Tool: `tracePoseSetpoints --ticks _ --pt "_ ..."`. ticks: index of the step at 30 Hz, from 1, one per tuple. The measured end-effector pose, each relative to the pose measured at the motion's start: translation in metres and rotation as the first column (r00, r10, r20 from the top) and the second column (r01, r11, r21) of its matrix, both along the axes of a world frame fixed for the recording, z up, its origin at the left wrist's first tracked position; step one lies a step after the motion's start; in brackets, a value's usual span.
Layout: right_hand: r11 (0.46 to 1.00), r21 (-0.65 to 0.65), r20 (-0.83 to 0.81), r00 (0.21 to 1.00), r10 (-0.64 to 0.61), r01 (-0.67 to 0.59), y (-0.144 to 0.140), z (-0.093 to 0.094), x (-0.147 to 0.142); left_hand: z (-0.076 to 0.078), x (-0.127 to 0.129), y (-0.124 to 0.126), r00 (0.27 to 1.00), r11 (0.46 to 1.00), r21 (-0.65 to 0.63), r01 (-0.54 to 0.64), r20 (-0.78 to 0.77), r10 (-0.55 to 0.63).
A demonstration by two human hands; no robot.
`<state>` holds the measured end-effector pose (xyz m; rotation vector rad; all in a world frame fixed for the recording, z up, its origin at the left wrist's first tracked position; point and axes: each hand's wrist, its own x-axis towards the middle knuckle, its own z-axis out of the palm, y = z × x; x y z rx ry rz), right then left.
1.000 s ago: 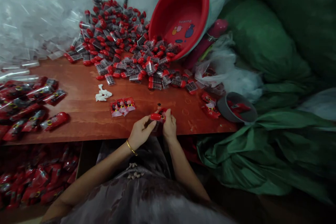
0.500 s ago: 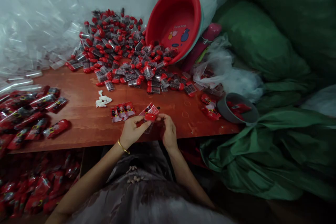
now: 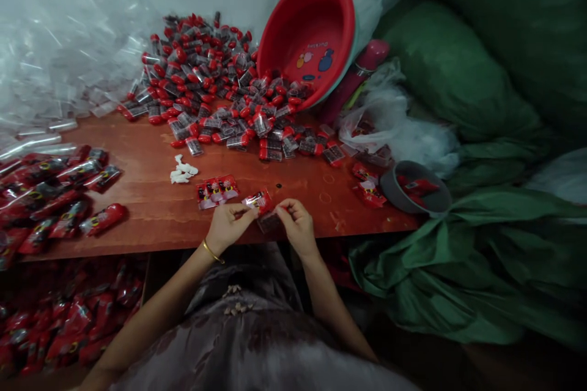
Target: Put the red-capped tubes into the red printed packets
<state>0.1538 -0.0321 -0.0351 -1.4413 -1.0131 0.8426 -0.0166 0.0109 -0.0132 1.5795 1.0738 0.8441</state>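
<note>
My left hand [image 3: 225, 226] and my right hand [image 3: 298, 227] meet at the near edge of the red-brown table [image 3: 151, 201]. Between their fingertips they pinch a small red-capped item with a printed red wrapper [image 3: 262, 203]. A gold bangle sits on my left wrist. Just left of the hands lies a short strip of red printed packets [image 3: 217, 189]. Small white pieces [image 3: 182, 171] lie beyond it. A big heap of red-capped clear tubes [image 3: 215, 91] spills across the far side of the table.
A red basin [image 3: 312, 30] leans tipped against the wall behind the heap. Filled red packets [image 3: 50, 189] pile at the left edge and below the table. Clear plastic sleeves [image 3: 55, 61] fill the back left. A grey bowl [image 3: 415, 189] and green sacks [image 3: 458, 244] sit at right.
The red-capped item and wrapper have turned between my fingers and now sit lower, close to the table edge. My hands have spread slightly apart; the view shifted a little.
</note>
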Motion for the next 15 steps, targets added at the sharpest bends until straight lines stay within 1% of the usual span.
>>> tracePoseSetpoints --ticks 1,2,3,5,7,8,9,10,11,13,14,15 --pt "0.999 -0.008 -0.062 0.997 -0.041 0.040 0.002 -0.002 0.002 0.000 -0.002 0.002 1.000 1.000 -0.015 -0.026 0.012 0.026" --pt "0.999 -0.024 -0.119 0.992 -0.052 0.049 0.003 -0.003 0.003 0.001 -0.003 0.004 0.999 0.999 -0.024 -0.029 0.020 0.029" --pt "0.999 -0.043 -0.164 0.986 -0.029 0.022 0.004 -0.004 0.005 0.003 -0.004 0.006 1.000 1.000 -0.027 -0.005 0.028 0.006" --pt "0.990 -0.074 -0.200 0.975 0.100 -0.117 0.006 -0.002 0.007 0.009 -0.006 0.008 0.996 0.996 -0.020 0.084 0.040 -0.084" --pt "0.956 -0.092 -0.206 0.944 0.257 -0.280 0.005 0.001 0.006 0.016 -0.007 0.009 0.986 0.986 -0.007 0.167 0.032 -0.166" --pt "0.938 -0.093 -0.220 0.926 0.308 -0.334 0.005 0.002 0.004 0.018 -0.008 0.009 0.982 0.983 -0.001 0.185 0.026 -0.185" --pt "0.930 -0.088 -0.241 0.913 0.328 -0.357 0.004 0.003 0.002 0.019 -0.008 0.009 0.984 0.985 0.004 0.173 0.035 -0.173" --pt "0.935 -0.082 -0.262 0.913 0.313 -0.344 0.003 0.003 0.000 0.019 -0.008 0.010 0.990 0.992 0.003 0.126 0.067 -0.126" --pt "0.952 -0.072 -0.277 0.923 0.266 -0.296 0.003 0.003 -0.003 0.018 -0.007 0.009 0.991 0.998 -0.013 0.054 0.123 -0.052" --pt "0.989 -0.044 -0.265 0.956 0.126 -0.143 0.004 0.001 -0.011 0.014 -0.003 0.007 0.957 0.988 -0.107 -0.108 0.258 0.133" --pt "0.997 -0.026 -0.236 0.970 0.063 -0.071 0.004 0.000 -0.015 0.012 0.000 0.004 0.930 0.973 -0.177 -0.146 0.310 0.196" --pt "1.000 -0.008 -0.197 0.980 0.016 -0.018 0.005 -0.001 -0.020 0.009 0.004 0.001 0.911 0.958 -0.249 -0.143 0.344 0.226"
